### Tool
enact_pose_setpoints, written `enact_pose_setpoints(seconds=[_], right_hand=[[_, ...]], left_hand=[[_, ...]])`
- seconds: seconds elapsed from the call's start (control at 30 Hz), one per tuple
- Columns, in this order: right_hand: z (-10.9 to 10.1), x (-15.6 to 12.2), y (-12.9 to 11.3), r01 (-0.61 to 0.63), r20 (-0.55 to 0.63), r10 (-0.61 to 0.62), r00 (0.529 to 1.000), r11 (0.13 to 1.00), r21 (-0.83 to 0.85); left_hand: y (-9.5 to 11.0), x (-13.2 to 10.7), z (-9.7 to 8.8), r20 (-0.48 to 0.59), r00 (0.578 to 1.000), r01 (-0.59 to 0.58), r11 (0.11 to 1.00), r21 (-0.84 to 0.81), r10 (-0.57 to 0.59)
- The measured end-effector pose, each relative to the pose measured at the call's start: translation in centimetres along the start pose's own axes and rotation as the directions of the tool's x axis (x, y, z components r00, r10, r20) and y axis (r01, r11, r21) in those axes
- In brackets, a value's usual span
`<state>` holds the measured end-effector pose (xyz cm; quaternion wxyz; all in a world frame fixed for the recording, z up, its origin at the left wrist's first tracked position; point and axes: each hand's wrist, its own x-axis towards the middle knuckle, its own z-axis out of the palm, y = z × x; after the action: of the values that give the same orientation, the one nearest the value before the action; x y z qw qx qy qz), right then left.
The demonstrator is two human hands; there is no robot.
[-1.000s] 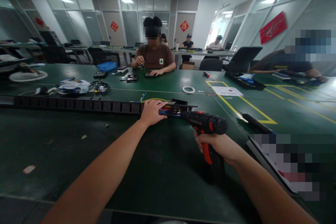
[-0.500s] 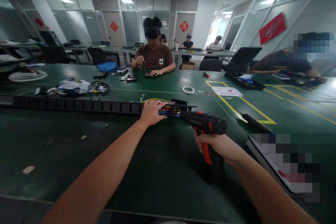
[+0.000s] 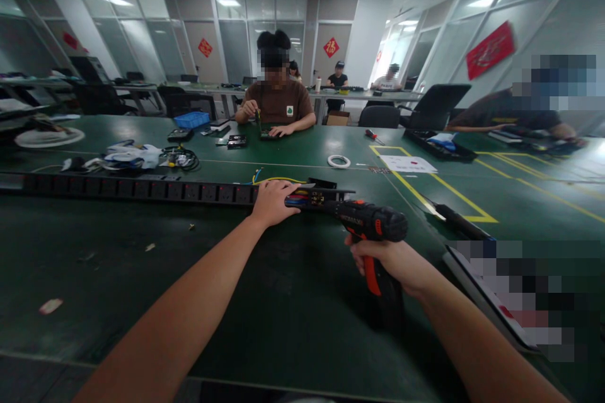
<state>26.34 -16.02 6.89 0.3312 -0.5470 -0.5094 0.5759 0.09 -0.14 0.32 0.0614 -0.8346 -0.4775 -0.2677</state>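
A long black power strip (image 3: 189, 192) with a row of sockets lies across the green table. Around it, near its right end, my left hand (image 3: 273, 203) is closed, with the thumb on the near side. Just right of that hand the strip's end is uncovered, showing coloured wires and brass-coloured terminals (image 3: 317, 198). My right hand (image 3: 385, 258) is wrapped round the handle of a black and orange cordless drill (image 3: 373, 220). The drill lies on its level, pointing left, its nose at the uncovered end; whether the tip touches a terminal I cannot tell.
Beyond the strip lie a white ring (image 3: 339, 161), bundled cables (image 3: 179, 157) and a blue basket (image 3: 191, 119). A black-handled tool (image 3: 460, 220) and a tablet-like board (image 3: 491, 302) lie at the right. A person (image 3: 278, 97) sits opposite, handling small parts.
Almost nothing differs. The drill's nose sits very slightly farther right; my left hand stays in place on the power strip.
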Motion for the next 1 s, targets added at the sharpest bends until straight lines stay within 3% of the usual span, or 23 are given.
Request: enact_pose_setpoints(seconds=[1.0], right_hand=[[-0.29,0.24,0.12,0.033,0.028,-0.033,0.999,0.999,-0.026]], left_hand=[[-0.17,-0.01,0.21,-0.021,1.000,-0.015,1.000,-0.012,0.015]])
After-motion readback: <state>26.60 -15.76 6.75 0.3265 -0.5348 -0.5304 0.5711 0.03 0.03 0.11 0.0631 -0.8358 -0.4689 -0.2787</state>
